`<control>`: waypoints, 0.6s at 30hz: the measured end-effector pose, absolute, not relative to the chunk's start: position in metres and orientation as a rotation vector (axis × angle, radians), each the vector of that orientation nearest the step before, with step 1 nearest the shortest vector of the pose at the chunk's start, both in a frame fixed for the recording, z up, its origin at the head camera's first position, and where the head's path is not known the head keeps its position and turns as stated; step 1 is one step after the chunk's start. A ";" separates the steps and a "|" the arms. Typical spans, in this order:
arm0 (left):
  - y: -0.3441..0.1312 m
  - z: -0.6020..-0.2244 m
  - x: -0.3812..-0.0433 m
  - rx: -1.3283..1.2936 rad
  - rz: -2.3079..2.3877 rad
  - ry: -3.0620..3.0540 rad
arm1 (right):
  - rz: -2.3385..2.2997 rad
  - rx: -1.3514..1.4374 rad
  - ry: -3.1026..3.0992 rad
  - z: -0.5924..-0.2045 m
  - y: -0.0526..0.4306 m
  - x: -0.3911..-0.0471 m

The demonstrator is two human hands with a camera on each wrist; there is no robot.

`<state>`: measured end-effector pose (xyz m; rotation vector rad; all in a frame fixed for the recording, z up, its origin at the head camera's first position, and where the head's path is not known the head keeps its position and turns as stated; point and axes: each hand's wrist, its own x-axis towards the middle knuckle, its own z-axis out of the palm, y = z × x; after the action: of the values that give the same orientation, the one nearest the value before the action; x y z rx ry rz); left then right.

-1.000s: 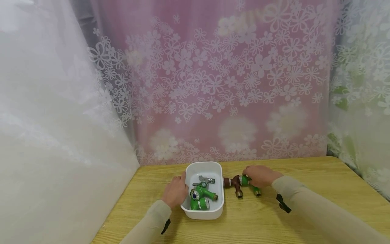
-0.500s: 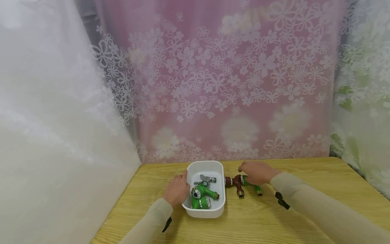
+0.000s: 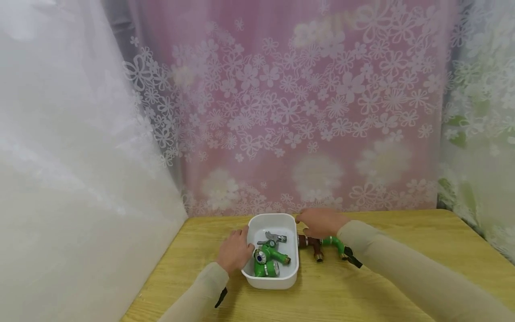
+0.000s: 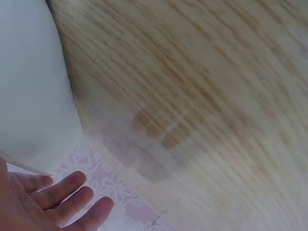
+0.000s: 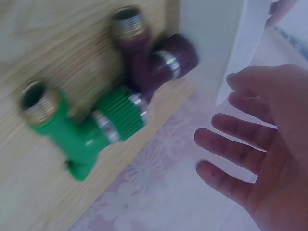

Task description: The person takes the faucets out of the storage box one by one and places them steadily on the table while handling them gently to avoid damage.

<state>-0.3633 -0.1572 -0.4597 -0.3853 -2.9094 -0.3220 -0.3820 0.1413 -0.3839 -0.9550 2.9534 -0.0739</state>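
Observation:
My left hand (image 3: 234, 251) is at the left rim of a white tub (image 3: 295, 273), thumb over the edge. In the left wrist view its fingers (image 4: 67, 197) spread loosely below the tub's wall. My right hand (image 3: 322, 222), fingers apart and holding nothing, is at the tub's far right corner; whether it touches the rim I cannot tell. Below it on the table lie a brown tap (image 3: 315, 248), close against the tub's right wall, and a green tap (image 5: 77, 139) end to end with it. Green taps (image 3: 277, 256) and a grey metal tap (image 3: 275, 237) lie inside the tub.
The wooden table (image 3: 386, 264) has its far edge along a pink flowered curtain (image 3: 257, 112). A white sheet (image 3: 80, 179) hangs at the left, and a pale flowered sheet (image 3: 479, 134) at the right.
My right hand has lifted off the green tap and moved left to the tub's far right corner. The left hand stays at the rim; the taps lie about as before.

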 end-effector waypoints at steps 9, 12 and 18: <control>-0.157 -0.462 -0.362 -0.388 -0.281 -2.905 | 0.014 -0.984 2.916 -0.379 0.105 -0.392; -0.158 -0.464 -0.360 -0.379 -0.283 -2.914 | -0.026 -1.016 2.866 -0.380 0.092 -0.395; -0.158 -0.463 -0.363 -0.375 -0.297 -2.901 | -0.019 -1.054 2.802 -0.379 0.070 -0.406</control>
<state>-0.3630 -0.1579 -0.4626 -0.3753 -2.9012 -0.2969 -0.4055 0.0704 -0.3789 -1.0544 2.8022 -0.0193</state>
